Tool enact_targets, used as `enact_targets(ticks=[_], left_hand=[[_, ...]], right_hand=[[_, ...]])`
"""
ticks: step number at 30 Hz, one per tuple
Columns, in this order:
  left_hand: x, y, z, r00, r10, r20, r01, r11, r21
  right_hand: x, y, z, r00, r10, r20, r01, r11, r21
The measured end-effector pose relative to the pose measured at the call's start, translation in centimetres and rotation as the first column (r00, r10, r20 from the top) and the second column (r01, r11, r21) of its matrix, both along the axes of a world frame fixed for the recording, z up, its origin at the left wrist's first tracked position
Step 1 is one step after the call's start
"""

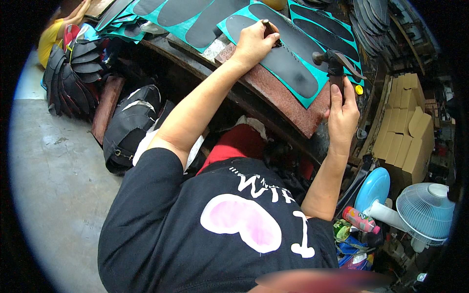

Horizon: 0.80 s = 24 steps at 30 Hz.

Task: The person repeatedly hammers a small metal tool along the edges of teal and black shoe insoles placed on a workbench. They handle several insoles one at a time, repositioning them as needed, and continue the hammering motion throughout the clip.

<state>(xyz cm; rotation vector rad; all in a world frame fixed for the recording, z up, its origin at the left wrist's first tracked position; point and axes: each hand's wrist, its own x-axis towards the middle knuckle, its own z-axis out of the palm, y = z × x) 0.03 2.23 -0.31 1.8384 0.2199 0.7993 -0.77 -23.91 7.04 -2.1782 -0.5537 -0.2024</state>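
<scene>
A fan (424, 213) and pink bottle (360, 219) sit near cardboard boxes (399, 134).

Between the left hand (254, 46) and the hammer (335, 61), the way over the flat sheet (286, 61) is open. Upright black pieces (370, 22) crowd the far right beyond the hammer; cartons (403, 139) bar the side right of the right hand (343, 115).

Teal sheet (308, 101) with dark sole shapes (288, 68) flat on reddish slab (291, 108), dark tool (269, 30) over it, hammer (336, 63) near right edge
</scene>
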Motion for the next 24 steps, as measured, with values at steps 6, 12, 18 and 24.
enact_targets(ticks=[6, 12, 18, 24], left_hand=[[-0.6, -0.6, 0.7, 0.998, 0.066, -0.015, -0.063, 0.988, 0.138], [-1.0, -2.5, 1.1, 0.99, 0.011, 0.139, -0.092, 0.801, 0.591], [-0.1, -1.2, 0.5, 0.991, -0.055, 0.121, 0.089, 0.952, -0.293], [-0.5, -1.8, 0.7, 0.994, -0.037, 0.098, 0.015, 0.977, 0.212]], right_hand=[[-1.5, 1.3, 4.4, 0.991, 0.12, 0.06, -0.134, 0.927, 0.351], [-1.4, 3.5, 2.0, 0.94, 0.073, 0.332, -0.074, 0.997, -0.008], [-0.4, 2.3, 1.5, 1.0, 0.019, 0.02, -0.021, 0.998, 0.06], [-2.3, 1.9, 3.2, 0.961, 0.074, 0.267, -0.148, 0.951, 0.27]])
